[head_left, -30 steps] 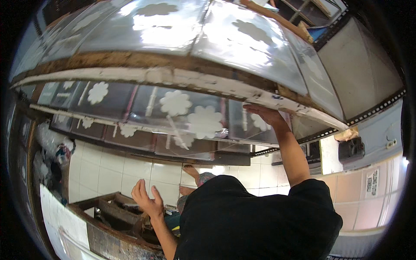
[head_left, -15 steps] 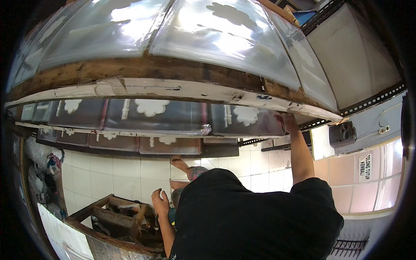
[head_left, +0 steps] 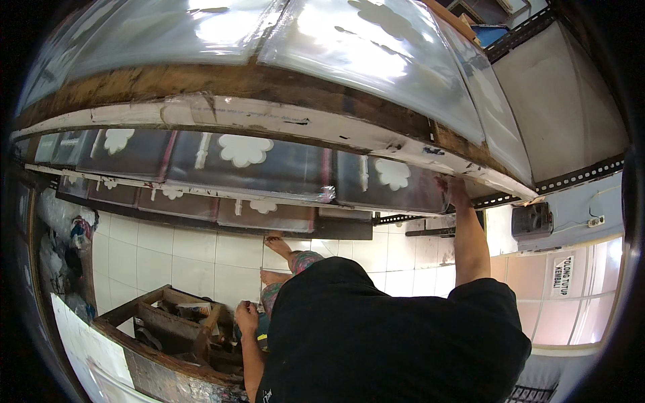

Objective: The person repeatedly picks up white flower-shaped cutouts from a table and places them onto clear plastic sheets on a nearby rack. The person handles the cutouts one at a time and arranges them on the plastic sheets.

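My right hand (head_left: 458,191) reaches under the upper shelf, at the right end of a stack of clear plastic sheets (head_left: 420,190) on the shelf below. Shadow and the shelf edge partly hide its fingers, so I cannot tell whether they grip the sheets. That stack carries a white scalloped shape (head_left: 392,174). Low by my side, my left hand (head_left: 247,316) is closed, fingers curled, with nothing visible in it. It is beside an old wooden frame with compartments (head_left: 161,329).
More stacks of plastic sheets (head_left: 248,164) lie along the shelves, with large ones (head_left: 369,67) on the top shelf, above its wooden edge (head_left: 222,82). A perforated black metal rail (head_left: 584,176) runs at right, near a dark box (head_left: 532,221). Crumpled plastic (head_left: 57,221) lies at left.
My left hand has gone from spread fingers to curled ones and moved slightly lower. My right hand stays at the end of the sheet stack, now deeper in shadow. The view has shifted slightly.
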Available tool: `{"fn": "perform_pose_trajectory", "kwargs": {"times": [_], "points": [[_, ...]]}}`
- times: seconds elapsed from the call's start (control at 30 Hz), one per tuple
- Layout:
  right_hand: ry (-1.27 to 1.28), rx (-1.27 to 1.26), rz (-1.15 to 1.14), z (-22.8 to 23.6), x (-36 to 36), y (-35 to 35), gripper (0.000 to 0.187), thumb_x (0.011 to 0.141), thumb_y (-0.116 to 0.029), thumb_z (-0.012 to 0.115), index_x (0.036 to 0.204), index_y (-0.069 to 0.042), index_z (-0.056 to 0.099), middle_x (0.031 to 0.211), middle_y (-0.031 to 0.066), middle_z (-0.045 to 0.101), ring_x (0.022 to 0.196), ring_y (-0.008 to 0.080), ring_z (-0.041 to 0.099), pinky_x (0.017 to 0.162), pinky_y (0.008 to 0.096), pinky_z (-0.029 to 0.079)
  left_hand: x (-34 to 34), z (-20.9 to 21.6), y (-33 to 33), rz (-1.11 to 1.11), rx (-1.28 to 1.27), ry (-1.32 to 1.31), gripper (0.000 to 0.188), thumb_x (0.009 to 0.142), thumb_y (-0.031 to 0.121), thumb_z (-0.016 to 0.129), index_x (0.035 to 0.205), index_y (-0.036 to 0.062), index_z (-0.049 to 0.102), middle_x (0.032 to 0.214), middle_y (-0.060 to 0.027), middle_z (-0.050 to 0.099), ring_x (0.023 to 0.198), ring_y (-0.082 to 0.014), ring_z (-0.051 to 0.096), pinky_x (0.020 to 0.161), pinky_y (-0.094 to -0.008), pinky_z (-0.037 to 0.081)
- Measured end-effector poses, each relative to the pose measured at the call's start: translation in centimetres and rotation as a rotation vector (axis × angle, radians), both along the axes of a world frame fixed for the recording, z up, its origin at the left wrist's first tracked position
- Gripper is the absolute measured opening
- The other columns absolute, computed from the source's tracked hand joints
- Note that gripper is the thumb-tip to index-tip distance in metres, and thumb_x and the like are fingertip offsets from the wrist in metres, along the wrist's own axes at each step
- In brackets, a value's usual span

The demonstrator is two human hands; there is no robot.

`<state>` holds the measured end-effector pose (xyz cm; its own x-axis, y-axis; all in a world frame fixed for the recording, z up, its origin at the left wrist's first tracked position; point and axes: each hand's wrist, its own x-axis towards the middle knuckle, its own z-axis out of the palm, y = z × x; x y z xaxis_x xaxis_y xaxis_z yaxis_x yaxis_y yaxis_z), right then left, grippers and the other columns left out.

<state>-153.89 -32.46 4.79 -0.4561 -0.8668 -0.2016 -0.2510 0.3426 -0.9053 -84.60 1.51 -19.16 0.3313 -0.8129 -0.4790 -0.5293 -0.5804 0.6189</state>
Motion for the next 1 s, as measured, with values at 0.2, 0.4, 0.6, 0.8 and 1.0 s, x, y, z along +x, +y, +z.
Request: {"fn": "perform_pose_trajectory", "kwargs": {"times": [0.2, 0.4, 0.6, 0.8, 1.0], "points": [[0.134, 0.044, 0.056, -0.5, -1.1, -0.7, 0.027, 0.100, -0.021, 0.053, 0.115, -0.002, 0.065, 0.102, 0.0134, 0.072, 0.087, 0.0223, 0.068, 0.075, 0.0335, 0.053, -0.2, 0.8, 1.3, 0.023, 0.011, 0.002, 0.025, 0.092, 0.013, 0.062, 0.104, -0.0070, 0.069, 0.105, -0.0260, 0.069, 0.097, -0.0417, 0.067, 0.086, -0.0472, 0.053], [0.302, 0.045, 0.095, -0.9, -1.6, -1.7, 0.029, 0.100, -0.024, 0.054, 0.117, -0.003, 0.065, 0.105, 0.0143, 0.071, 0.094, 0.0258, 0.066, 0.084, 0.0374, 0.050, -0.5, 0.3, 2.1, 0.038, 0.002, 0.040, 0.025, 0.093, 0.013, 0.060, 0.105, -0.0078, 0.067, 0.102, -0.0259, 0.069, 0.096, -0.0426, 0.066, 0.085, -0.0479, 0.052], [1.052, -0.042, 0.143, -0.7, -2.3, -2.6, 0.032, 0.099, -0.027, 0.055, 0.119, -0.004, 0.065, 0.109, 0.0152, 0.071, 0.102, 0.0292, 0.064, 0.093, 0.0414, 0.046, -1.1, 0.3, 2.2, 0.032, -0.046, 0.033, 0.025, 0.093, 0.014, 0.060, 0.102, -0.0086, 0.067, 0.098, -0.0272, 0.068, 0.094, -0.0439, 0.065, 0.085, -0.0489, 0.051], [1.503, -0.360, 0.249, -1.7, -1.0, -4.8, 0.035, 0.098, -0.029, 0.057, 0.122, -0.005, 0.065, 0.112, 0.0161, 0.070, 0.109, 0.0327, 0.062, 0.102, 0.0453, 0.043, -1.6, 0.3, 1.7, 0.003, -0.056, 0.019, 0.029, 0.092, 0.018, 0.060, 0.103, -0.0085, 0.068, 0.100, -0.0271, 0.068, 0.095, -0.0426, 0.066, 0.085, -0.0466, 0.052], [0.951, -0.225, 0.501, 1.4, 15.9, -9.3, 0.038, 0.099, -0.034, 0.059, 0.118, -0.003, 0.066, 0.107, 0.0127, 0.070, 0.100, 0.0246, 0.066, 0.093, 0.0399, 0.049, -1.3, 3.1, -0.9, 0.176, -0.141, 0.007, 0.033, 0.092, 0.022, 0.062, 0.110, -0.0050, 0.068, 0.110, -0.0237, 0.068, 0.098, -0.0377, 0.068, 0.088, -0.0448, 0.053]]}}
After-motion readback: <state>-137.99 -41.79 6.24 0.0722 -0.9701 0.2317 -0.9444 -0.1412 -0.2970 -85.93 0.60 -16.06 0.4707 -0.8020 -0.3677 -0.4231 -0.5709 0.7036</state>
